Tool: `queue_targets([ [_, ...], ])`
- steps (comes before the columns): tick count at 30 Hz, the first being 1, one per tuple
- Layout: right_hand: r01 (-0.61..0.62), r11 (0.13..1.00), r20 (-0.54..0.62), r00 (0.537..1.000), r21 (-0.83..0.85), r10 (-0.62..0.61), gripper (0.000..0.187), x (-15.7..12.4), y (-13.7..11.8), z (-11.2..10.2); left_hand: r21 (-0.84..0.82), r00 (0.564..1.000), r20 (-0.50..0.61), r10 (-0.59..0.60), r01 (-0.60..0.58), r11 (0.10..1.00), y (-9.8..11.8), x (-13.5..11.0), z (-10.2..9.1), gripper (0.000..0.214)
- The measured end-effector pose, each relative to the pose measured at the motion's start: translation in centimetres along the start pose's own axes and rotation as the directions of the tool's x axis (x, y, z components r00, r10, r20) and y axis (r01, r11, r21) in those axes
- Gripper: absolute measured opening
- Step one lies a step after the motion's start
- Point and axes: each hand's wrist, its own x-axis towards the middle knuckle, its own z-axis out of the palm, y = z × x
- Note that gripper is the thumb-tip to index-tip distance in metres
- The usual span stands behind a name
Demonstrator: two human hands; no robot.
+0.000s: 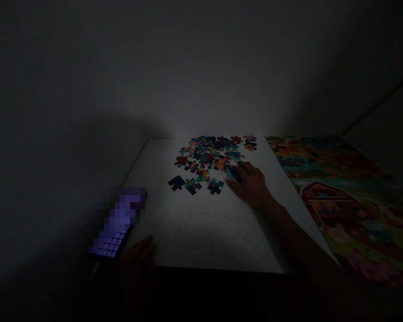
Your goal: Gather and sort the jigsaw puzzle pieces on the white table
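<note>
Puzzle pieces [210,156] under right hand [250,185], fingers spread flat on them, no clear pinch; left hand [136,268] dim by table [201,228] edge, grip unreadable; phone [116,223] just beside.

Dark, grainy view; dim light pools around the jigsaw pieces [206,157].

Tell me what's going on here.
A person's right hand is resting on jigsaw pieces scattered across a white table. The left hand sits in shadow at the table's near edge, beside a lit phone. A colourful barn picture lies to the table's right.
</note>
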Motion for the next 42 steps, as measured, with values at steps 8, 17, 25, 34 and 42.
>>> queue_targets([
  [8,0.108,0.994,0.004,0.994,-0.006,-0.108,0.058,-0.3,-0.2,0.0,0.226,0.982,-0.099,-0.159,0.177,0.958,-0.6,-0.2,-2.9,0.018],
  [17,0.208,0.976,0.103,0.974,-0.071,-0.200,0.076,-1.0,-1.3,0.6,0.300,0.915,-0.038,-0.403,0.395,0.869,-5.4,1.0,-4.9,0.049],
  [25,0.204,0.976,0.065,0.978,-0.078,-0.199,0.076,-0.9,-1.0,0.8,0.258,0.904,0.058,-0.423,0.396,0.881,-6.6,-0.2,-4.9,0.052],
  [34,0.215,0.973,0.062,0.976,-0.084,-0.211,0.077,-0.8,-1.1,0.7,0.206,0.925,-0.055,-0.376,0.379,0.902,-5.9,-0.2,-4.6,0.048],
  [42,0.206,0.974,0.080,0.977,-0.090,-0.199,0.073,-0.8,-1.3,0.4,0.158,0.931,-0.113,-0.346,0.361,0.919,-5.9,-0.4,-4.8,0.044],
])
